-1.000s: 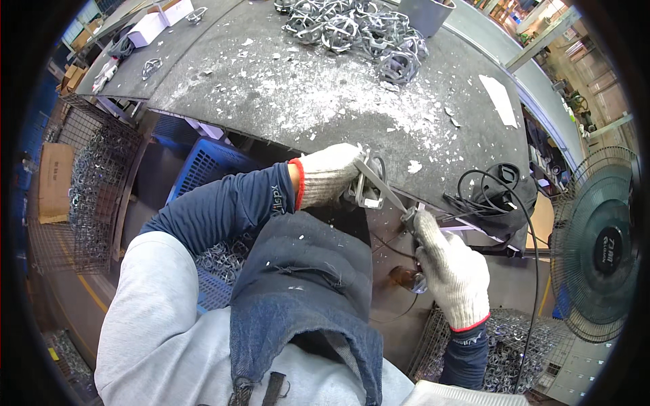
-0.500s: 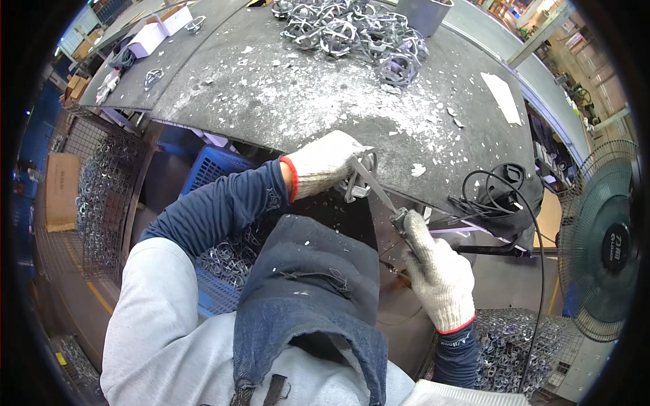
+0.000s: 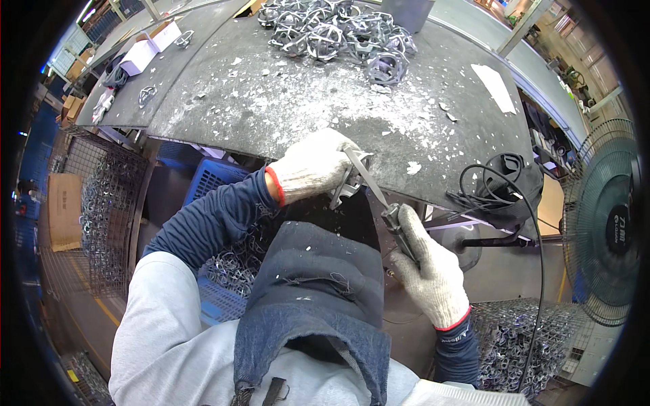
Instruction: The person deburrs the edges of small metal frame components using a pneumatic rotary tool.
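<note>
In a white knit glove with a red cuff, my left hand (image 3: 313, 162) is closed around a small silver cage-like metal casting (image 3: 347, 191) at the table's near edge. My fingers hide part of it. My gloved right hand (image 3: 433, 274) grips the dark handle of a flat file (image 3: 369, 180). Its long grey blade slants up to the left and lies against the casting near my left fingers. On the dark table (image 3: 223, 95), white flakes and powder are scattered beyond my hands.
Similar castings form a heap (image 3: 325, 40) at the table's far side, beside a grey bucket (image 3: 408, 13). A black cable (image 3: 494, 176) hangs over the right corner, near a fan (image 3: 613, 227). Below are a blue crate (image 3: 217, 177) and wire baskets (image 3: 521, 345) of castings.
The casting is tilted differently in my left hand. The file has shifted slightly along it, and more of its handle shows between my right fingers. The whole view has moved a little.
</note>
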`<state>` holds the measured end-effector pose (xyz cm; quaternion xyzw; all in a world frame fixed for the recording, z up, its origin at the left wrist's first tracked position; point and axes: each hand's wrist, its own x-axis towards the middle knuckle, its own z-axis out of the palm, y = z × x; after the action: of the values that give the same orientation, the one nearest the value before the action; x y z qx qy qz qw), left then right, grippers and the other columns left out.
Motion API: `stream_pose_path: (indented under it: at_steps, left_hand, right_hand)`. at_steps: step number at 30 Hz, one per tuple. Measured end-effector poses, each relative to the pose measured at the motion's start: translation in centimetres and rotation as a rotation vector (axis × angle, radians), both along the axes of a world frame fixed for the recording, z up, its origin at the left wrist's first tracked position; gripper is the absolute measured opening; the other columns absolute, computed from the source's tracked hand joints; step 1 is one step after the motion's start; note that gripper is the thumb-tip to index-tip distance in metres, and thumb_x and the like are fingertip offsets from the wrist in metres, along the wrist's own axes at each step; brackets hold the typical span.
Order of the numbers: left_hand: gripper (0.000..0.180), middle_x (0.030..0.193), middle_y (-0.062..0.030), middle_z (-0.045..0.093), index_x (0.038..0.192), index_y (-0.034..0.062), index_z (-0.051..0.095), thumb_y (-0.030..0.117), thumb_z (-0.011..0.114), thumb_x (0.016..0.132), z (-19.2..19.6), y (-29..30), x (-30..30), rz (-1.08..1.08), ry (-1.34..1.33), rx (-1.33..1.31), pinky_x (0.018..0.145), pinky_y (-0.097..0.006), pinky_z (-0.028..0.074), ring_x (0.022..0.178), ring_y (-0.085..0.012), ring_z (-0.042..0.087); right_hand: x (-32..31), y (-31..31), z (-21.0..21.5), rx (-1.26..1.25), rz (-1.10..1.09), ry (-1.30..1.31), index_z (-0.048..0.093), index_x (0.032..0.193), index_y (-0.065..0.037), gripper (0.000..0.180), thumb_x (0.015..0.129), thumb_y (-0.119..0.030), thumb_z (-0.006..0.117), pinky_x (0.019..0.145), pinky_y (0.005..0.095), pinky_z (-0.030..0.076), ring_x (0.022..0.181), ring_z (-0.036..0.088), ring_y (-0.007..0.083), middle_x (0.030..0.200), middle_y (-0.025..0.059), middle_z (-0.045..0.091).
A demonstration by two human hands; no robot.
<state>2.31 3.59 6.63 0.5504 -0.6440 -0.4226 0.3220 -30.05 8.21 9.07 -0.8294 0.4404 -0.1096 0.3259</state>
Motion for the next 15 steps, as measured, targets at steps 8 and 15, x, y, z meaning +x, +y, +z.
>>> stream_pose_path:
  at_steps: [8, 15]
  left_hand:
    - [0.030, 0.083, -0.0093, 0.078, 0.109, -0.0068, 0.079, 0.008, 0.056, 0.096, 1.7, 1.1, -1.5, 0.138, 0.069, 0.145, 0.058, -0.033, 0.060, 0.068, -0.0160, 0.073]
    - [0.025, 0.081, -0.0062, 0.075, 0.112, -0.0050, 0.081, 0.002, 0.060, 0.100, 3.9, 2.2, -2.6, 0.171, 0.007, 0.096, 0.052, -0.030, 0.056, 0.061, -0.0105, 0.070]
  right_hand:
    - [0.2, -0.1, 0.2, 0.098, -0.017, -0.181, 0.051, 0.174, -0.007, 0.078, 0.101, -0.004, 0.077, 0.115, 0.0383, 0.059, 0.140, 0.076, 0.0288, 0.156, 0.0234, 0.074]
    - [0.4, 0.6, -0.7, 0.195, -0.085, -0.356, 0.045, 0.178, -0.009, 0.081, 0.103, -0.002, 0.075, 0.119, 0.0397, 0.056, 0.147, 0.071, 0.0350, 0.165, 0.0236, 0.067]
